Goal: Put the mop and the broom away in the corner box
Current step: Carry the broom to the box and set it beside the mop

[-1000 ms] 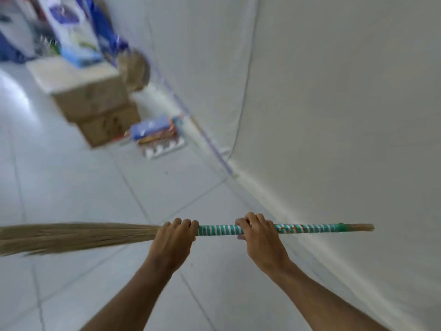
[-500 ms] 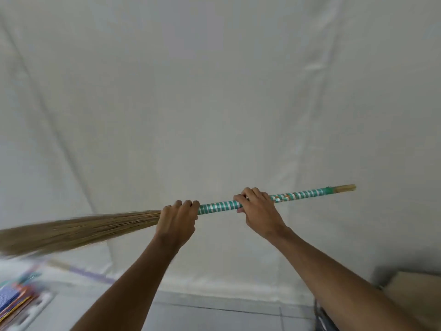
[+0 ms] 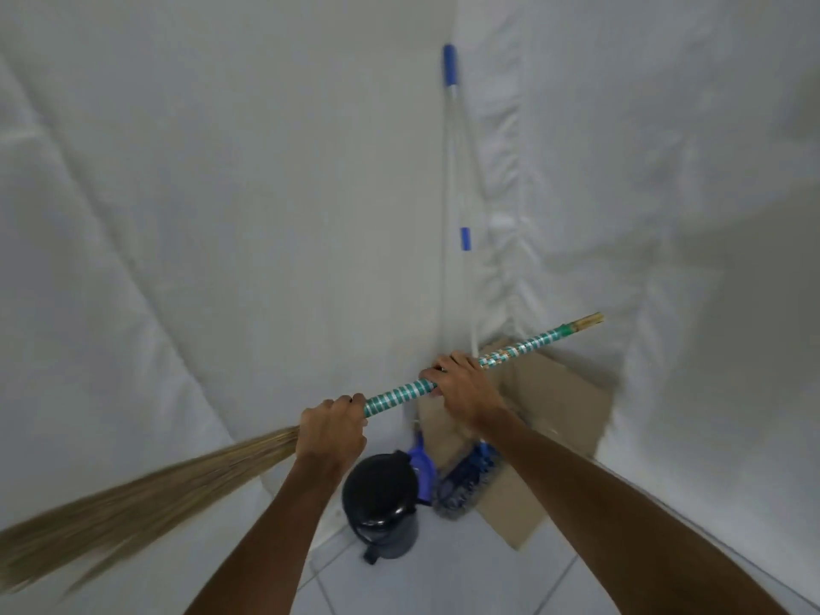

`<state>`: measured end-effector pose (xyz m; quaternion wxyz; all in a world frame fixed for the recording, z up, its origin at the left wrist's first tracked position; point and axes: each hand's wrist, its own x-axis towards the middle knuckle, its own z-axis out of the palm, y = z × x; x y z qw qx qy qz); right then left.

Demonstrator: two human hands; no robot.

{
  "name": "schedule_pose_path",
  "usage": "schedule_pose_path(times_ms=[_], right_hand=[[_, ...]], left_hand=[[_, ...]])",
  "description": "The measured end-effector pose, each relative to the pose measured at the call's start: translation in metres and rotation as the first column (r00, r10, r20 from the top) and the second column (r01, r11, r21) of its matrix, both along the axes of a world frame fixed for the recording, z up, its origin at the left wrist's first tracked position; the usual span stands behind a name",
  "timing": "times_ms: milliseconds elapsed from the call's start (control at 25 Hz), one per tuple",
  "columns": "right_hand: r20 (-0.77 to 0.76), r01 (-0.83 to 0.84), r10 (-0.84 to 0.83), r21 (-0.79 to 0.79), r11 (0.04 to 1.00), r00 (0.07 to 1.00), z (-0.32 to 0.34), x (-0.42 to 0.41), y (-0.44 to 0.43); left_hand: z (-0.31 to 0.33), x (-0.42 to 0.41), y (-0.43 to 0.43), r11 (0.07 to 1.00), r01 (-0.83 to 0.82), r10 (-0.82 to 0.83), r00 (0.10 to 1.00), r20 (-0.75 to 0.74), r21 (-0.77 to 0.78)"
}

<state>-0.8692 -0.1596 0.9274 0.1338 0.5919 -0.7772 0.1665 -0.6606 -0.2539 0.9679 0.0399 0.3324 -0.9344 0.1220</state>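
Note:
I hold a grass broom [image 3: 399, 395] almost level in front of me, its green-and-white wrapped handle tilting up to the right and its straw bristles trailing down to the left. My left hand [image 3: 330, 430] grips it where the bristles start. My right hand [image 3: 461, 383] grips the handle further right. Below the handle's end, a brown cardboard box [image 3: 563, 406] sits in the corner. The mop [image 3: 457, 170] stands in that corner, its pale pole with blue grips leaning on the wall and its blue head [image 3: 466, 474] at the box's near side.
A black pedal bin [image 3: 381, 503] stands on the tiled floor just left of the box, with a blue dustpan [image 3: 421, 463] behind it. White sheets [image 3: 222, 215] cover both walls that meet at the corner.
My view has swung right, from the wall to the corner; the box, mop and bin have come into sight. The broom's handle end has tilted upward, both hands still gripping it.

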Motion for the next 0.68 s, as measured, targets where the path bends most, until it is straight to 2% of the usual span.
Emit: schedule_pose_path(times_ms=[120, 280, 520, 680], right_hand=[[0.09, 0.11, -0.119, 0.102, 0.989, 0.989, -0.026, -0.091, 0.039], [0.175, 0.156, -0.206, 0.261, 0.953, 0.963, -0.086, -0.197, 0.056], [0.292, 0.079, -0.24, 0.472, 0.878, 0.926, -0.201, -0.335, 0.006], [0.336, 0.025, -0.254, 0.559, 0.829, 0.907, -0.271, -0.43, -0.048]], left_hand=[[-0.029, -0.099, 0.028, 0.993, 0.064, -0.065, 0.998, 0.011, 0.095], [-0.089, -0.209, 0.044, 0.972, 0.075, -0.096, 0.992, 0.083, 0.222], [-0.2, -0.352, 0.002, 0.931, -0.004, -0.066, 0.981, 0.181, 0.364], [-0.269, -0.445, -0.038, 0.864, -0.13, 0.006, 0.969, 0.247, 0.486]])
